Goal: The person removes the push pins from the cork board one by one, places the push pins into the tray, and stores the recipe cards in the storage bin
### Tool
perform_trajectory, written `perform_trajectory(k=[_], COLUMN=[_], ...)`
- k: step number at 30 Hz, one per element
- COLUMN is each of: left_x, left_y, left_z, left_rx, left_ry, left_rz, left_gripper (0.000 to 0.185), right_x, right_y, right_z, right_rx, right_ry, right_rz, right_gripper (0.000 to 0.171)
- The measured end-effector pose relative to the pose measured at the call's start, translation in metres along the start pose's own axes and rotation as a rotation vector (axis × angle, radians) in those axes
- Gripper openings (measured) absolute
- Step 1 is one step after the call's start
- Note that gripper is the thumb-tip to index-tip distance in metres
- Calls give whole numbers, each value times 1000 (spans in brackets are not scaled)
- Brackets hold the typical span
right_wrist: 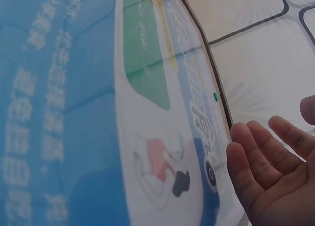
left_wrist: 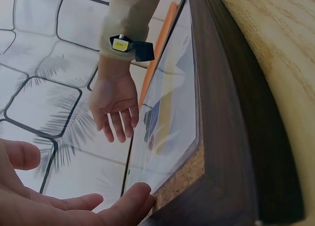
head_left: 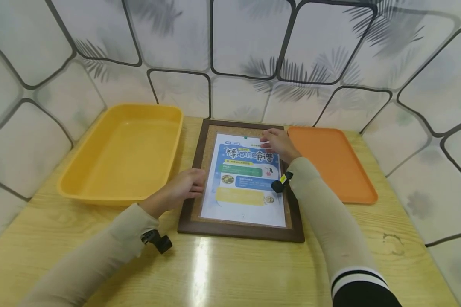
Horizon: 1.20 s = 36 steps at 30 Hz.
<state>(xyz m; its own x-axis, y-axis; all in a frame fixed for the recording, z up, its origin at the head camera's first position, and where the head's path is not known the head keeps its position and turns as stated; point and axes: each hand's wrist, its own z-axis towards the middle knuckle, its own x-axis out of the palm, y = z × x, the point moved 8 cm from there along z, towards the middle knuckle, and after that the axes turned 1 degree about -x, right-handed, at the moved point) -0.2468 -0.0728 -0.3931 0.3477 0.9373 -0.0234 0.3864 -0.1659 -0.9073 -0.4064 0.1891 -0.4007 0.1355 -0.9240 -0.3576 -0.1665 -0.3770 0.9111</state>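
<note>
A brown-framed cork board (head_left: 238, 234) lies flat on the table and bears a printed poster (head_left: 240, 196) with Chinese lettering, glossy on top. One green pushpin (head_left: 246, 137) shows at the poster's top edge, and again as a green spot in the right wrist view. My left hand (head_left: 182, 187) is at the board's left side, fingers loosely bent beside the poster's edge and gripping nothing. Over the poster's upper right corner hovers my right hand (head_left: 278, 145). In the right wrist view its fingers (right_wrist: 263, 167) are relaxed and spread, with nothing between them.
Left of the board stands a deep yellow tub (head_left: 119, 149). A flat orange tray (head_left: 332, 164) lies to the right, partly behind my right forearm. Patterned fabric walls (head_left: 238, 98) close off the back and sides of the wooden table (head_left: 249, 273).
</note>
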Motion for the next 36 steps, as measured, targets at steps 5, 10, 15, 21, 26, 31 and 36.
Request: perform_trajectory(k=[5,10,15,21,26,31,36], left_x=[0,0,1,0,0,0,1], left_y=[0,-1,1,5,6,6,9], left_z=[1,1,2,2,4,6,5], left_rx=[-33,-54,-97,-133,-157,-172,-194], left_ry=[2,13,9,11,16,-10,-25], left_rz=[-1,-27,-75,-140,-202,-263,-298], left_gripper=[55,58,60,62,62,63,64], right_x=[2,5,10,17,21,23,28], right_y=[0,4,4,2,5,8,11], right_z=[5,11,19,29,35,40,42], right_rx=[4,-16,18,63,81,66,21], right_ry=[13,24,44,52,16,1,24], right_rz=[31,44,33,-16,-98,-233,-326], right_gripper=[37,38,37,35,33,27,23])
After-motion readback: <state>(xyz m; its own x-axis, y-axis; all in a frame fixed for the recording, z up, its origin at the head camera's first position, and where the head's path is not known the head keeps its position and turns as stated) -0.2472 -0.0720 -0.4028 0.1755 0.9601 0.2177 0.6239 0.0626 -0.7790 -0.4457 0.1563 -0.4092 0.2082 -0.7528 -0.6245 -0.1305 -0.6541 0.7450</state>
